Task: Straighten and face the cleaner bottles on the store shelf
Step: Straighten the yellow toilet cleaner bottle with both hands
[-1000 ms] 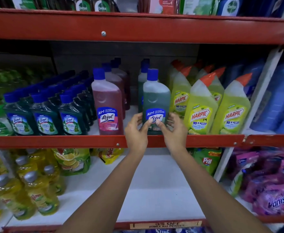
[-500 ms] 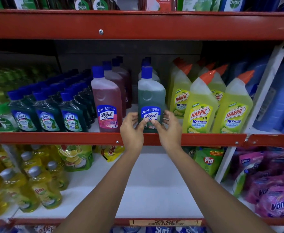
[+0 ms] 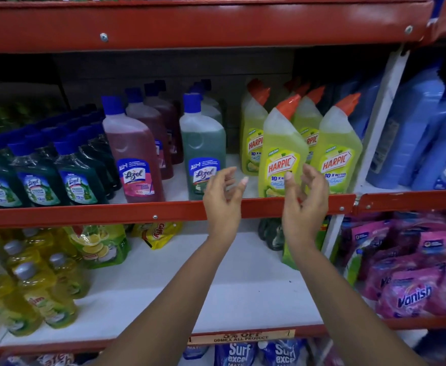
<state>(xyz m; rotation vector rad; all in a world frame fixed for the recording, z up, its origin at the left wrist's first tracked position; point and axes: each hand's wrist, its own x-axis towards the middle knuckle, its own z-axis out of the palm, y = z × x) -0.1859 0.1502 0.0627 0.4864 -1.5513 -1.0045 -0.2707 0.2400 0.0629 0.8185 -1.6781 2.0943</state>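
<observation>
From my head view, my left hand point(image 3: 223, 200) hangs loose with fingers spread, holding nothing, just right of the green Lizol bottle with the blue cap point(image 3: 202, 151), which stands upright at the front edge of the red metal shelf point(image 3: 84, 213), label forward. My right hand point(image 3: 306, 207) is also slack and empty, fingers curled in front of the yellow-green Harpic bottle with the orange nozzle point(image 3: 280, 154), not gripping it. A pink Lizol bottle point(image 3: 134, 159) stands left of the green one, a second front Harpic bottle point(image 3: 338, 151) to the right.
</observation>
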